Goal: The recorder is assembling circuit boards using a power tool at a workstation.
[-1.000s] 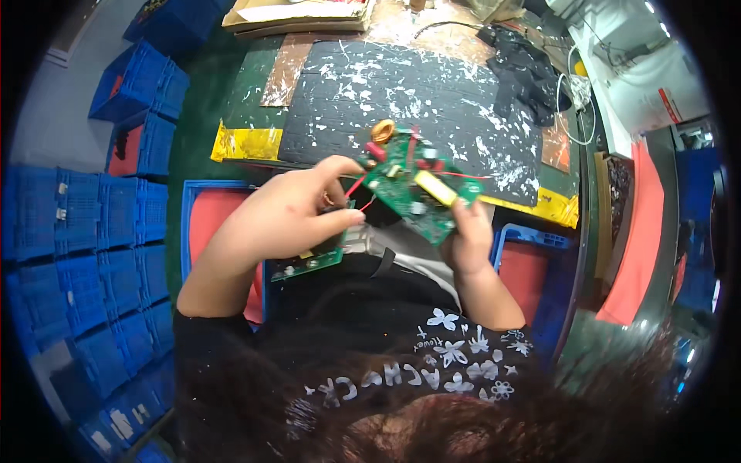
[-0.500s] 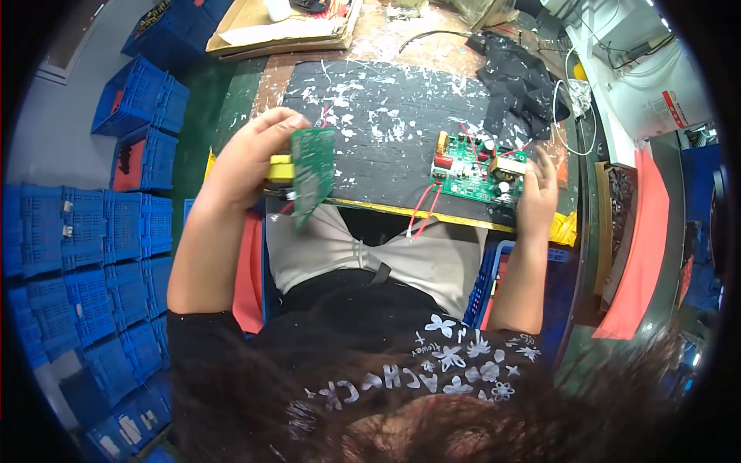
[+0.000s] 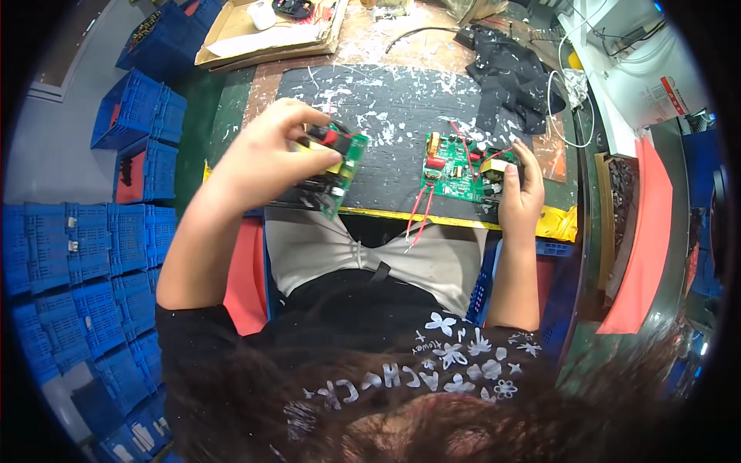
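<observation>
In my left hand (image 3: 282,147) is a green circuit board (image 3: 349,171), tilted up on edge above the black mat. The fingers and thumb close on its yellow and dark components, and part of the board is hidden behind the hand. A second green circuit board (image 3: 457,179) lies component side up at the mat's right front, with red wires hanging over the table edge. At its right end my right hand (image 3: 522,184) grips the edge, thumb near the yellow transformer and fingers curled round the far side.
The black mat (image 3: 386,100) has white flecks and a yellow front edge. Black cloth (image 3: 505,77) lies at the back right, a cardboard tray (image 3: 270,48) at the back left. Blue crates (image 3: 96,247) stack along the left, and a shelf (image 3: 610,100) with cables borders the right.
My left hand has moved right and turned its board, so the component side now shows. My right hand has shifted slightly left, its fingers closing in on the second board.
</observation>
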Tool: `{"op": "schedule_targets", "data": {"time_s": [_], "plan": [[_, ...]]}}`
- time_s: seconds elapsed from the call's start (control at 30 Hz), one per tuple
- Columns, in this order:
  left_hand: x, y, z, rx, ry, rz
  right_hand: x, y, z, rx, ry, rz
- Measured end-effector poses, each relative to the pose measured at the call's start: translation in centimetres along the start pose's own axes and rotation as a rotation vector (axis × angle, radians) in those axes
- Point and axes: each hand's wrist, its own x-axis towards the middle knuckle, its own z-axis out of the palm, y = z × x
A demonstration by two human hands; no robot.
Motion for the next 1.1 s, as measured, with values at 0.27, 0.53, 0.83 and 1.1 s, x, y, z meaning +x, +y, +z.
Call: {"op": "schedule_targets", "data": {"time_s": [0.27, 0.53, 0.83, 1.1], "plan": [[2.4, -0.8, 6.6, 0.348, 0.170, 0.261, -0.1, -0.1, 0.5, -0.102, -0.100, -0.048], [2.9, -1.1, 9.1, 0.415, 0.083, 0.169, 0.2, -0.6, 0.3, -0.081, -0.140, -0.067], [-2.2, -1.0, 8.2, 0.491, 0.171, 0.425, -0.3, 0.4, 1.1, -0.077, -0.063, -0.083], [-4.6, -11.0, 4.0, 0.619, 0.359, 0.307, 9.2, -11.1, 6.3, -0.054, -0.073, -0.371]]}}
